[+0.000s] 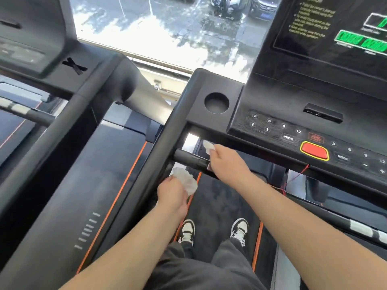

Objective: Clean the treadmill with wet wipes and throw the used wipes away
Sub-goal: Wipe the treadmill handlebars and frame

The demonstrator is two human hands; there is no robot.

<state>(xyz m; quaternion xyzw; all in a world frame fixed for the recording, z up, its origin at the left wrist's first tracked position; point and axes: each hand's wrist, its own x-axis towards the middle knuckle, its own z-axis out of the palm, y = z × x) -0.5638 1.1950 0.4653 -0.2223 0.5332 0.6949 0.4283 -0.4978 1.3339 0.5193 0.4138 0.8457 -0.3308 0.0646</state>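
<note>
Presently, two wipes were in play. The larger wipe point(186, 181), white and crumpled, was bunched in the left hand point(172, 194), whose fingers curled round it. It sat by the left edge of the treadmill, just below the short grip bar point(188, 159) and over the left margin of the belt point(217, 206). A smaller wipe point(208, 146) was pinched at the fingertips of the right hand point(225, 160), up under the front-left corner of the console point(272, 114) and just above the same bar. Whether it touched the underside could not be told.

Handling judgement: both wipes looked light, limp and damp. They would likely fold on themselves and might snag or tear on hard edges. Each would be best gathered into a pad and held by the bunched middle, with one face left free to rub. The bar and console looked rigid and fixed, so firm pressure seemed safe there.

Outward: the red stop button point(314, 151) sat at the console's front edge, well right of the right hand and a thing to avoid pressing. A round cup holder point(216, 102) occupied the left end. Both shoes point(239, 228) stood on the belt. A second treadmill point(62, 143) stood alongside to the left, with a window point(167, 28) ahead.
</note>
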